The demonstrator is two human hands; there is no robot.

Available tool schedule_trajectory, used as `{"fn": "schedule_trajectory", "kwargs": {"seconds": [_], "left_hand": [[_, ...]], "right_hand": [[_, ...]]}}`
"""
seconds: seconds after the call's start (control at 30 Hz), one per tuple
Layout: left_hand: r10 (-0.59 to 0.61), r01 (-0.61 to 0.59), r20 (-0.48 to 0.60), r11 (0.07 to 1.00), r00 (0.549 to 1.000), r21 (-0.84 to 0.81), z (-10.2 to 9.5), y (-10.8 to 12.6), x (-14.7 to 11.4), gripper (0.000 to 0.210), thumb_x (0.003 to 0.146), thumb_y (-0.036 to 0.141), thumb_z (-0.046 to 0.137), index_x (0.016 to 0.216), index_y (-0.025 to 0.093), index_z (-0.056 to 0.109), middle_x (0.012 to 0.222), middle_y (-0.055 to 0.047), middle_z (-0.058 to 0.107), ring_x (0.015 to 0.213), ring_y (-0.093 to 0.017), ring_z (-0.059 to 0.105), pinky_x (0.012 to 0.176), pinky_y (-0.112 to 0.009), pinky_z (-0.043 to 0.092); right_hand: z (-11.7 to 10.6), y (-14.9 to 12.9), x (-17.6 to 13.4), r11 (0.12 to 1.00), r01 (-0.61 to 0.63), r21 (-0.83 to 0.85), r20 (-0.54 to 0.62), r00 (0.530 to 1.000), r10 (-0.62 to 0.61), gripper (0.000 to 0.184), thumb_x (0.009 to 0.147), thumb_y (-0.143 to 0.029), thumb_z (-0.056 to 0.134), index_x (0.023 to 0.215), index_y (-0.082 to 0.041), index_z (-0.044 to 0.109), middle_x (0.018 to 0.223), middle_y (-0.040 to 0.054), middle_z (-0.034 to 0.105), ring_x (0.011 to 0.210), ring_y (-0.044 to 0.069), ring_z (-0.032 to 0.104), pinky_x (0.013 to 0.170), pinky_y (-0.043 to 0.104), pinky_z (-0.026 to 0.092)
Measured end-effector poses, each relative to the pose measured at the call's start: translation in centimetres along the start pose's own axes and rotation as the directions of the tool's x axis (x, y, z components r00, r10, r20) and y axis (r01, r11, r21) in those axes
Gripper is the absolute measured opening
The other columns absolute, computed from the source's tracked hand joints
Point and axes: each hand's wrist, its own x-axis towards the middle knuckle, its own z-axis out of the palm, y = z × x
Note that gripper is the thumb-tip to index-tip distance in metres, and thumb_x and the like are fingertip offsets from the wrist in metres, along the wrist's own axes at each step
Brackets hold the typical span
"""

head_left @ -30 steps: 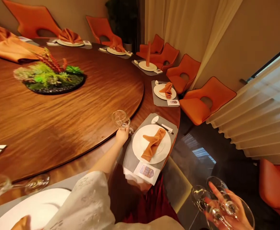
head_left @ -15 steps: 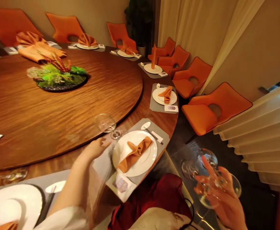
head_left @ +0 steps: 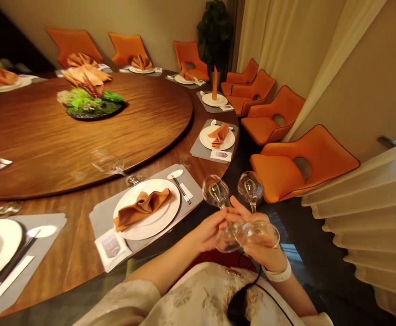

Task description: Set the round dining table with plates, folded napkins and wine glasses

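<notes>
Round wooden table [head_left: 77, 244] bearing a turntable [head_left: 140, 129], grey placemats [head_left: 102, 216], stemmed glasses [head_left: 132, 180]

Seemingly floral cream top [head_left: 191, 296], 1 wristband [head_left: 279, 273].

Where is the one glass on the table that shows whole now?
In the head view, left of centre: the glass stands on the table just beyond the nearest whole plate with its folded napkin, its bowl showing against the turntable.

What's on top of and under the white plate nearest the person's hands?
On the white plate lies a folded orange napkin, over what looks like a smaller plate, partly hidden. Underneath, a grey placemat shows around the plate; what is directly beneath is covered.
</notes>
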Motion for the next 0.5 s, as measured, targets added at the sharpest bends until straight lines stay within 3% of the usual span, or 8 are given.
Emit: {"fn": "schedule_trajectory", "kwargs": {"seconds": [0.07, 0.1, 0.2, 0.27, 0.37, 0.43, 0.5], "left_hand": [[0.156, -0.143, -0.145, 0.985, 0.977, 0.093, -1.4, 3.8, 2.4, 0.039, 0.083, 0.056, 0.072, 0.089, 0.018, 0.064, 0.058, 0.006, 0.046, 0.052, -0.010, 0.050, 0.057, -0.023, 0.047], [0.249, -0.213, -0.224, 0.961, 0.942, 0.174, -2.5, 6.1, 3.9, 0.039, 0.086, 0.056, 0.069, 0.086, 0.018, 0.062, 0.057, 0.006, 0.044, 0.051, -0.010, 0.048, 0.055, -0.023, 0.045], [0.523, -0.298, -0.389, 0.809, 0.759, 0.507, -7.9, 14.0, 9.3, 0.042, 0.089, 0.059, 0.061, 0.082, 0.018, 0.059, 0.056, 0.005, 0.045, 0.052, -0.011, 0.047, 0.055, -0.024, 0.044], [0.666, -0.220, -0.439, 0.668, 0.604, 0.711, -13.0, 20.0, 13.7, 0.044, 0.089, 0.060, 0.058, 0.085, 0.016, 0.061, 0.060, 0.002, 0.054, 0.056, -0.013, 0.051, 0.059, -0.026, 0.045], [0.772, 0.005, -0.504, 0.545, 0.386, 0.838, -21.2, 28.6, 20.8, 0.042, 0.093, 0.053, 0.050, 0.089, 0.015, 0.064, 0.065, -0.003, 0.062, 0.061, -0.017, 0.058, 0.062, -0.028, 0.045], [0.803, 0.220, -0.522, 0.475, 0.287, 0.852, -26.0, 33.4, 25.2, 0.040, 0.095, 0.046, 0.042, 0.092, 0.015, 0.066, 0.073, -0.008, 0.068, 0.069, -0.021, 0.064, 0.066, -0.030, 0.047], [0.827, 0.393, -0.504, 0.389, 0.251, 0.834, -29.7, 37.0, 28.8, 0.040, 0.096, 0.041, 0.038, 0.094, 0.015, 0.068, 0.083, -0.013, 0.073, 0.082, -0.026, 0.068, 0.073, -0.033, 0.048]], "right_hand": [[-2.5, -0.4, 1.8, 0.999, 0.038, -0.011, -0.034, 0.999, -0.038, 0.035, 0.083, -0.031, 0.076, 0.114, -0.032, 0.061, 0.161, 0.0054, 0.040, 0.148, 0.032, 0.039, 0.114, 0.064, 0.038], [-3.9, -0.5, 2.8, 0.998, 0.049, -0.032, -0.064, 0.997, -0.051, 0.033, 0.085, -0.031, 0.075, 0.114, -0.033, 0.060, 0.161, 0.0045, 0.040, 0.148, 0.032, 0.039, 0.113, 0.065, 0.039], [-8.9, -0.4, 6.1, 0.989, 0.023, -0.149, -0.183, 0.982, -0.050, 0.031, 0.087, -0.037, 0.072, 0.115, -0.034, 0.060, 0.161, 0.0046, 0.040, 0.142, 0.034, 0.047, 0.109, 0.067, 0.043], [-12.9, 0.1, 8.8, 0.980, 0.001, -0.197, -0.236, 0.971, -0.049, 0.036, 0.087, -0.039, 0.071, 0.120, -0.037, 0.058, 0.162, 0.0051, 0.038, 0.136, 0.036, 0.053, 0.104, 0.067, 0.047], [-19.3, 0.6, 14.3, 0.983, 0.015, -0.182, -0.329, 0.941, -0.075, 0.041, 0.087, -0.031, 0.071, 0.124, -0.040, 0.057, 0.159, 0.0067, 0.042, 0.126, 0.036, 0.062, 0.097, 0.064, 0.054], [-23.4, 0.1, 18.6, 0.986, -0.025, -0.166, -0.427, 0.903, -0.049, 0.043, 0.086, -0.025, 0.070, 0.124, -0.041, 0.057, 0.152, 0.0068, 0.050, 0.119, 0.034, 0.066, 0.095, 0.062, 0.056], [-26.9, -1.2, 23.1, 0.977, -0.126, -0.171, -0.503, 0.864, 0.024, 0.047, 0.084, -0.022, 0.072, 0.124, -0.043, 0.057, 0.146, 0.0052, 0.056, 0.119, 0.032, 0.067, 0.097, 0.061, 0.055]]}}
